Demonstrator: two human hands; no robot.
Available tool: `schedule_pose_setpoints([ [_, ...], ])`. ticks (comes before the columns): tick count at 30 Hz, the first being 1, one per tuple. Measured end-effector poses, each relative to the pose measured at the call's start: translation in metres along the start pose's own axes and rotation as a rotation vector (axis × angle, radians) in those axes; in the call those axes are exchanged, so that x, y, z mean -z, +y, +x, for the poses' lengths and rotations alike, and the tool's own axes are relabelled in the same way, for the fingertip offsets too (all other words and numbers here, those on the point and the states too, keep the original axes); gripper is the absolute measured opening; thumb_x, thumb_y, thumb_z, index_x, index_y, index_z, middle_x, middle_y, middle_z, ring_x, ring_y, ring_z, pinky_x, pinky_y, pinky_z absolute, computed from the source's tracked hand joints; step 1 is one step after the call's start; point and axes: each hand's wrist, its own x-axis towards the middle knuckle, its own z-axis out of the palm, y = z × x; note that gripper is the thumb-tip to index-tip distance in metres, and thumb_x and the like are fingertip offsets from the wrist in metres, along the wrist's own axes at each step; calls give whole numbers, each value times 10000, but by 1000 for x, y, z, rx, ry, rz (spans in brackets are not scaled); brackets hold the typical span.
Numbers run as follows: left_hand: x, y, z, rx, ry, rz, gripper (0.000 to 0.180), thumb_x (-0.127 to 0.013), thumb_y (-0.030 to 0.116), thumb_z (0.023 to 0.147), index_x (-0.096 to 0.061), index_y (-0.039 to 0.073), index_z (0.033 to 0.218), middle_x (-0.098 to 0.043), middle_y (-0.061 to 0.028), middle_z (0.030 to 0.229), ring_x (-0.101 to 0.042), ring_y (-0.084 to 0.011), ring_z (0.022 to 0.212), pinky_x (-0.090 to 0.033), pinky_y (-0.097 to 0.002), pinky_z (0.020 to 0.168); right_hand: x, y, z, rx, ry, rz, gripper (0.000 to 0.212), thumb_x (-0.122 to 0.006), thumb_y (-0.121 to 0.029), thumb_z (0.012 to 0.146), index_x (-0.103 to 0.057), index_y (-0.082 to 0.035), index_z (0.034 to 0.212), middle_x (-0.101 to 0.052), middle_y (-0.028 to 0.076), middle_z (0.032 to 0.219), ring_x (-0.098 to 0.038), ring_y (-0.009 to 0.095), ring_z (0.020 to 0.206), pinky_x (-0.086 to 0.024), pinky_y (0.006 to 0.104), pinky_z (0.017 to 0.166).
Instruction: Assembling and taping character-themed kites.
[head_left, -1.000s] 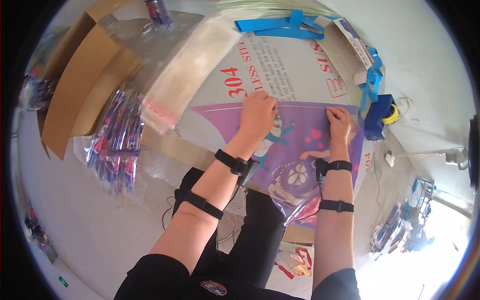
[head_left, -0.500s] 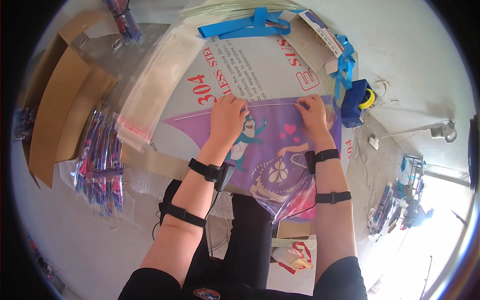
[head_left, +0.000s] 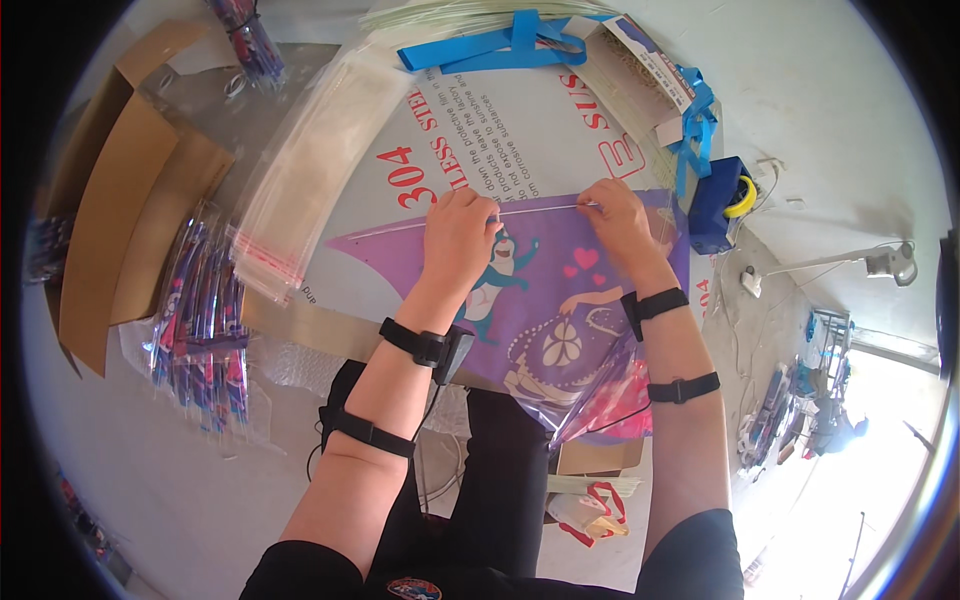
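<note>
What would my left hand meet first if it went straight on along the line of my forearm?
Your left hand would likely meet the blue strap first, after crossing the grey printed covering. The hand's height is hard to judge, so it might pass over.

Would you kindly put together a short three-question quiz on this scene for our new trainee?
1. True or false: the left hand and the right hand are both at the thin white strip along the upper edge of the purple printed sheet.
2. Multiple choice: what colour is the ring at the side of the dark blue box?
a) red
b) yellow
c) green
3. Fill in the blank: seen from the person, the flat clear bags lie to the ____ of the purple printed sheet.

Key:
1. True
2. b
3. left
</note>
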Motion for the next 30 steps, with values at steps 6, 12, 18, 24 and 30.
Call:
schedule_pose_setpoints([
  [6, -1, -1, -1, 10, -3, -20, 168, -718, 35, 677, -622, 68, 811, -584, -52, 834, -550, -266, 844, -416, -386, 750, -4, 7, -1, -64, -13, 42, 135, -692, -24, 678, -621, -55, 790, -596, 77, 780, -570, 279, 802, -471, 368, 686],
  [12, 2, -6, -1, -42, 84, 23, 153, -711, 24, 682, -628, 61, 806, -587, -56, 773, -554, -267, 767, -440, -371, 678, -4, 11, 0, -122, -33, 112, 122, -693, -23, 683, -632, -57, 784, -586, 73, 776, -569, 263, 791, -470, 350, 687],
  [18, 5, -13, 0, -27, 122, 89, 91, -667, 11, 678, -600, 66, 707, -562, -71, 701, -527, -279, 674, -423, -377, 595, -4, 16, 0, -222, -89, 181, 123, -697, -2, 702, -638, -48, 799, -582, 54, 796, -576, 190, 795, -465, 290, 710],
  [24, 5, -11, -1, -32, 130, 91, 91, -653, 11, 673, -582, 67, 683, -555, -66, 688, -516, -279, 660, -417, -369, 580, -7, 26, 1, -345, -134, 319, 106, -701, 4, 711, -643, -36, 790, -574, 30, 790, -564, 135, 755, -456, 256, 678],
  [30, 3, -12, -1, -8, 130, 107, 73, -648, 26, 683, -593, 72, 672, -556, -62, 684, -523, -279, 667, -419, -372, 583, -7, 31, 1, -322, -153, 296, 115, -714, -36, 701, -649, -35, 796, -592, 51, 780, -585, 152, 735, -469, 270, 680],
])
